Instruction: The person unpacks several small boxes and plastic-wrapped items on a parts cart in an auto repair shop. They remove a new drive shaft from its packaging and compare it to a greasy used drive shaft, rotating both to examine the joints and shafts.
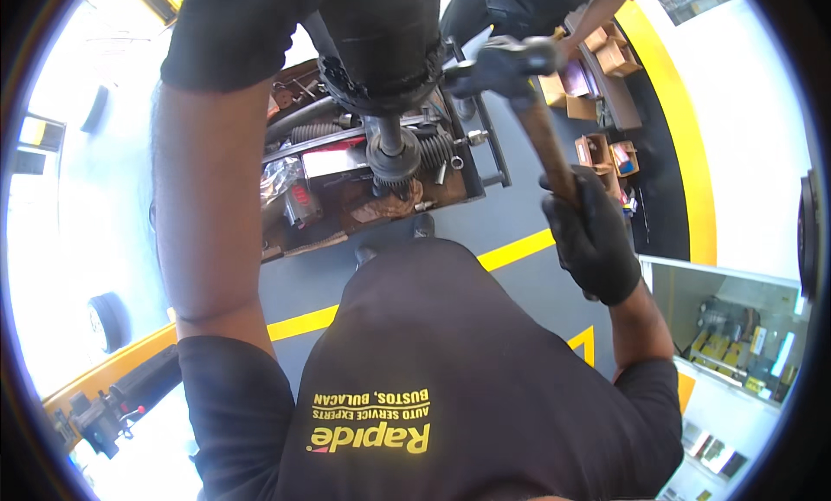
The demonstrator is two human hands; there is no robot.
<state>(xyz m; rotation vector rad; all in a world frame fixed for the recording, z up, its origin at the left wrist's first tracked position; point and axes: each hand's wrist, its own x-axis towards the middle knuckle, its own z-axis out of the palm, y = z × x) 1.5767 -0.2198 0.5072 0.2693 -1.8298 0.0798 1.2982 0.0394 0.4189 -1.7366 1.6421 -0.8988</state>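
Note:
My right hand [593,237], in a black glove, grips the wooden handle of a hammer [544,129]. Its dark metal head [506,64] is raised beside a black axle shaft [385,42]. My left hand [234,29], also in a black glove, reaches up at the top left and holds the thick black upper part of that shaft. The shaft hangs upright, and its lower end is a toothed metal joint [394,163] over a parts cart.
Below the shaft stands a dark cart tray [485,168] with coiled springs, bolts, rags and small parts. The grey floor [519,215] has yellow lines. Another person [519,7] stands at the top by cardboard boxes [606,59]. A glass cabinet [736,328] is at the lower right.

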